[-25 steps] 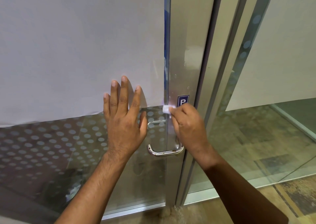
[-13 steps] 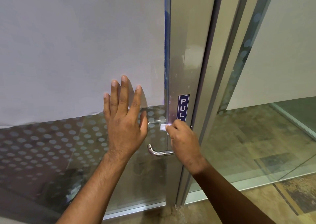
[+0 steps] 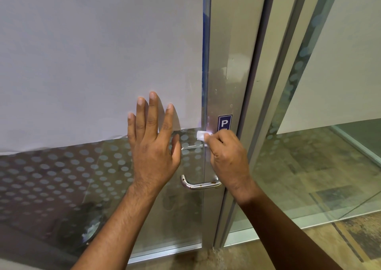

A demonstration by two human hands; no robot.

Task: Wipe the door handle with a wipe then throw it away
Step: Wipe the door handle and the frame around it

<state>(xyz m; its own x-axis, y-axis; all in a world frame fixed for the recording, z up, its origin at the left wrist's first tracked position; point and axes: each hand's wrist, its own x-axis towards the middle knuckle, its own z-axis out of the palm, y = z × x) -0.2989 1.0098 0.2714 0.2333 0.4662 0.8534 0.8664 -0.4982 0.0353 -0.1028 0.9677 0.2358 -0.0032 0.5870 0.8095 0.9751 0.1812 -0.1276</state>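
Observation:
A steel lever door handle (image 3: 198, 184) juts out from the metal door stile, low and between my two hands. My right hand (image 3: 226, 158) pinches a small white wipe (image 3: 201, 135) and presses it against the stile edge, above the handle and just under the blue PULL sticker (image 3: 224, 123), whose lower letters it hides. My left hand (image 3: 153, 146) lies flat with fingers spread on the glass door panel (image 3: 82, 177), left of the handle, holding nothing.
White paper (image 3: 92, 53) covers the upper glass; below it the glass has a dotted frosting. A metal door frame (image 3: 266, 84) runs up right of the stile. A second glass panel (image 3: 309, 166) stands to the right, above a patterned floor (image 3: 340, 245).
My right hand with the wipe went down the stile toward the handle, then came back up, again covering the lower part of the sticker. My left hand stayed flat on the glass.

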